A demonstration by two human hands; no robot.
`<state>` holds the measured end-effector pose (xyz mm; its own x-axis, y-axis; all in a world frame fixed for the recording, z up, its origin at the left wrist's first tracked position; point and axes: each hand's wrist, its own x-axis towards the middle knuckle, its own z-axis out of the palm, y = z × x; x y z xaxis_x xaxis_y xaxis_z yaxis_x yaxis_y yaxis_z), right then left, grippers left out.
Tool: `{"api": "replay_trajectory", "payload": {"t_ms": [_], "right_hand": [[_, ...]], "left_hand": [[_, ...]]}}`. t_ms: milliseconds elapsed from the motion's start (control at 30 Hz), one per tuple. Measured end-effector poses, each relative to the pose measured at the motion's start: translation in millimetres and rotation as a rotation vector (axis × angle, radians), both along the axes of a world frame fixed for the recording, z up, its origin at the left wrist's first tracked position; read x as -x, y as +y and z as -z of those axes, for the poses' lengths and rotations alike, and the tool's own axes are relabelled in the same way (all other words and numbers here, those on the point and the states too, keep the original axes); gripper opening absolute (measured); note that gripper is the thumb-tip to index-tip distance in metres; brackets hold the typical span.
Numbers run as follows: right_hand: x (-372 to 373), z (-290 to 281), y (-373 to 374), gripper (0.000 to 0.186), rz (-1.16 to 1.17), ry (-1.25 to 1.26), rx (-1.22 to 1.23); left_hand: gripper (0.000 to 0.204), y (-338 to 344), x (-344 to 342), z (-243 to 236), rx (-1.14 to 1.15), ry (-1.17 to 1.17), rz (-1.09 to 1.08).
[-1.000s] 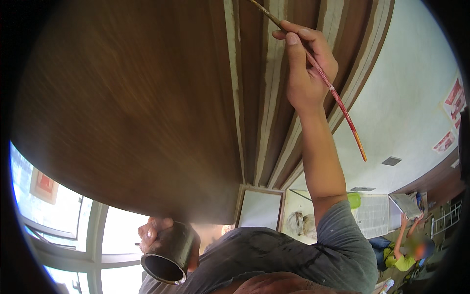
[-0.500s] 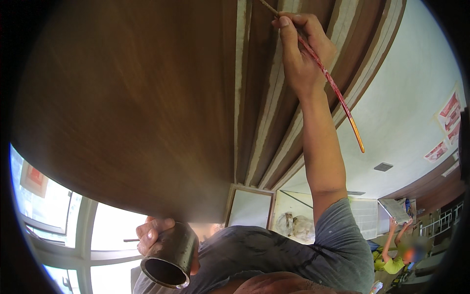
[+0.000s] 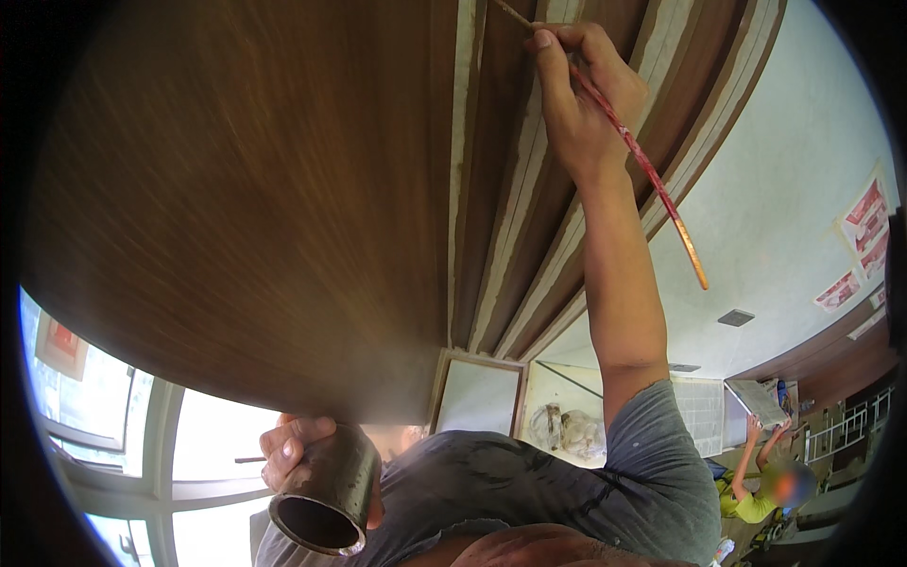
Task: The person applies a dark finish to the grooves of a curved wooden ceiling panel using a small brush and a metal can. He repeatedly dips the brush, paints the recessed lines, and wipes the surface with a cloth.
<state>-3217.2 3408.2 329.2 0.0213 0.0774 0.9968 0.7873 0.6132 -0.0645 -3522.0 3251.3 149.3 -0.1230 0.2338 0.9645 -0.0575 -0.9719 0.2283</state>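
Brush: long thin paintbrush (image 3: 633, 151), red-streaked handle, in my right hand (image 3: 578, 99). Handle runs down & to the right past my wrist, free end hanging in the air w/ the pale ceiling behind it. Bristle end points up-left, cut off at top edge of view, so can't tell if tip is on the wood.
R hand: raised high overhead, fingers pinched tight around brush near its upper end, thumb pressed along the shaft. Arm fully stretched up.
Work surface: dark brown wood panel (image 3: 236, 189) above me, w/ grooved moulding strips (image 3: 510, 217) alternating brown & unfinished pale bands. My R hand sits right at those strips.
L hand: (image 3: 293, 449) low down near my chest, wrapped around a dark metal cup (image 3: 326, 491), grip closed on it. Cup tilted, open mouth facing the camera; inside too dark to tell contents.
Me: grey t-shirt (image 3: 567, 491), short sleeve on the raised arm.
Around: bright window w/ pale frame (image 3: 161, 454) lower left; framed rectangular panel (image 3: 477, 397) just below the moulding.
Other person: lower right, well apart, yellow-green top (image 3: 746, 501), one arm lifted up toward the wall.
Wall: far right, red-and-white posters (image 3: 864, 236); dark vent (image 3: 735, 317) on pale ceiling.
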Motion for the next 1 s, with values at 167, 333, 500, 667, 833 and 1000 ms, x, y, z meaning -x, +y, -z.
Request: {"api": "replay_trajectory", "payload": {"t_ms": [167, 333, 500, 667, 833, 1000], "right_hand": [[-5, 1, 3, 0.013, -0.157, 0.036, -0.029], [4, -9, -4, 0.013, -0.087, 0.051, 0.046], [3, -3, -4, 0.014, 0.029, 0.003, 0.015], [-11, 16, 6, 0.010, -0.056, -0.015, -0.002], [-6, 11, 2, 0.010, -0.096, 0.022, -0.024], [-4, 10, 4, 0.009, -0.089, 0.033, -0.022]], "left_hand": [[0.094, 5, -5, 1, -0.040, -0.028, -0.001], [0.094, 2, -1, 3, -0.040, -0.011, -0.104], [0.093, 8, -7, 0, -0.142, -0.024, -0.247], [0.095, 16, -9, -1, -0.195, -0.040, -0.265], [0.096, 7, -5, 3, -0.115, -0.023, -0.310], [0.096, 3, -2, 2, -0.074, 0.016, -0.272]]}}
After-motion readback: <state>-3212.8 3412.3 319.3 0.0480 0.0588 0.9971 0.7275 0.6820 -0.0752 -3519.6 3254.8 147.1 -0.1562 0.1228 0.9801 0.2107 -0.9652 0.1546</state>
